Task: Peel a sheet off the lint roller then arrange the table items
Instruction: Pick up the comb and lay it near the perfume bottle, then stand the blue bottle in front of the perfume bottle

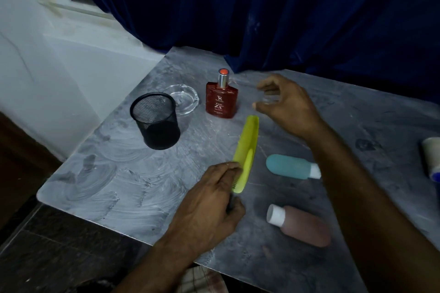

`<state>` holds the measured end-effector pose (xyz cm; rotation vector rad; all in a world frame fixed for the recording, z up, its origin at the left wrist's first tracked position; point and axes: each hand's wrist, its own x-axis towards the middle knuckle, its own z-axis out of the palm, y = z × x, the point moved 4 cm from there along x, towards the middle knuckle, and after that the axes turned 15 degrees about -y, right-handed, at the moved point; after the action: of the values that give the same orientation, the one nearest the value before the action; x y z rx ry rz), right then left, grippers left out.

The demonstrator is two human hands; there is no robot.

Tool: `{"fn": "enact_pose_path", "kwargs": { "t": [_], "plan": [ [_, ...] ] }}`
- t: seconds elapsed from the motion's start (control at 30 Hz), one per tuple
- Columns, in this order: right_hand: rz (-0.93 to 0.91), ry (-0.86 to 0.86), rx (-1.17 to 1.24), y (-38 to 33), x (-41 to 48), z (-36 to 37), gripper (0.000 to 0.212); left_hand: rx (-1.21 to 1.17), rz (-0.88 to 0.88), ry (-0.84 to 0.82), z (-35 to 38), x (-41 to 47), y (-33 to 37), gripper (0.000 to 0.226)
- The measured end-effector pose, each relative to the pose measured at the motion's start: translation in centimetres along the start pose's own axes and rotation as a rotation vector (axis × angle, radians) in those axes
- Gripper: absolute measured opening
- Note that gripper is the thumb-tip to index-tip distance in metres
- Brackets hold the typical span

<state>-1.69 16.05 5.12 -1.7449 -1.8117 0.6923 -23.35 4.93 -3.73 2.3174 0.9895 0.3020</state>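
Note:
My left hand (pixel 209 202) grips the lower end of a yellow-green comb (pixel 247 147), which slants up across the grey table (pixel 114 188). My right hand (pixel 288 104) hovers to the right of a red perfume bottle (pixel 222 100) and pinches a small clear cap (pixel 270 98) between its fingers. The bottle stands upright with its silver sprayer bare. The lint roller (pixel 432 159) lies at the far right edge of the view, partly cut off, well away from both hands.
A black mesh cup (pixel 156 123) stands at the left, with a glass ashtray (pixel 184 98) just behind it. A teal bottle (pixel 290 166) and a pink bottle (pixel 303 226) lie on their sides near the front. A dark blue curtain (pixel 285 19) hangs behind the table.

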Motion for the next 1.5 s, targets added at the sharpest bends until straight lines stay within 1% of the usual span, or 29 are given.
{"fn": "enact_pose_path", "kwargs": {
  "t": [0.07, 0.17, 0.27, 0.33, 0.4, 0.5, 0.6, 0.73, 0.83, 0.9, 1.0, 1.03, 1.13, 1.2, 1.27, 1.4, 1.5],
  "plan": [
    [0.029, -0.019, -0.059, 0.8, -2.2, -1.9, 0.032, -0.047, 0.006, 0.023, -0.4, -0.1, 0.3, 0.06],
    [0.101, -0.107, -0.127, 2.5, -5.8, -3.6, 0.019, -0.146, 0.032, 0.088, -1.3, -0.4, 1.3, 0.054],
    [0.182, -0.177, -0.156, 4.2, -8.9, -3.8, 0.016, -0.213, 0.101, 0.12, -1.6, -0.4, 3.2, 0.046],
    [0.194, -0.215, -0.177, 4.9, -10.4, -3.4, 0.016, -0.243, 0.14, 0.104, -1.4, 0.1, 4.6, 0.044],
    [0.188, -0.24, -0.192, 5.4, -11.3, -2.8, 0.017, -0.237, 0.142, 0.103, -1.4, 1.2, 5.4, 0.043],
    [0.168, -0.263, -0.223, 6.1, -12.1, -2.0, 0.018, -0.173, 0.065, 0.077, -2.1, 3.8, 5.4, 0.034],
    [0.168, -0.254, -0.243, 6.7, -12.6, -1.3, 0.019, -0.02, -0.018, -0.001, -2.5, 6.0, 5.7, 0.019],
    [0.194, -0.212, -0.24, 7.0, -13.0, -0.5, 0.027, 0.241, -0.074, -0.067, -1.1, 7.4, 6.9, 0.034],
    [0.201, -0.182, -0.239, 6.8, -13.6, 0.0, 0.03, 0.29, -0.064, -0.081, 0.0, 7.9, 7.4, 0.037],
    [0.202, -0.163, -0.216, 6.8, -13.8, 0.0, 0.032, 0.281, -0.045, -0.052, 0.2, 7.6, 7.5, 0.035],
    [0.153, -0.063, -0.128, 6.3, -13.9, -0.4, 0.034, 0.133, 0.002, 0.061, -0.6, 6.5, 7.8, 0.028],
    [0.128, -0.017, -0.087, 5.9, -13.6, -0.6, 0.035, 0.067, 0.009, 0.099, -1.2, 6.0, 7.7, 0.029],
    [0.051, 0.092, 0.062, 3.9, -12.1, -0.4, 0.034, -0.193, 0.032, 0.185, -2.7, 4.8, 6.5, 0.042],
    [-0.001, 0.121, 0.161, 2.3, -10.5, 0.5, 0.034, -0.38, 0.056, 0.252, -3.7, 4.1, 5.1, 0.049],
    [-0.053, 0.119, 0.2, 0.8, -8.4, 1.8, 0.032, -0.49, 0.06, 0.325, -4.7, 3.7, 3.5, 0.055],
    [-0.126, 0.047, 0.181, -1.2, -4.2, 5.7, 0.03, -0.563, 0.005, 0.408, -6.1, 3.6, -0.5, 0.064],
    [-0.147, 0.028, 0.124, -1.9, -2.0, 7.9, 0.029, -0.513, -0.04, 0.419, -6.5, 4.2, -3.1, 0.066]
  ]
}}
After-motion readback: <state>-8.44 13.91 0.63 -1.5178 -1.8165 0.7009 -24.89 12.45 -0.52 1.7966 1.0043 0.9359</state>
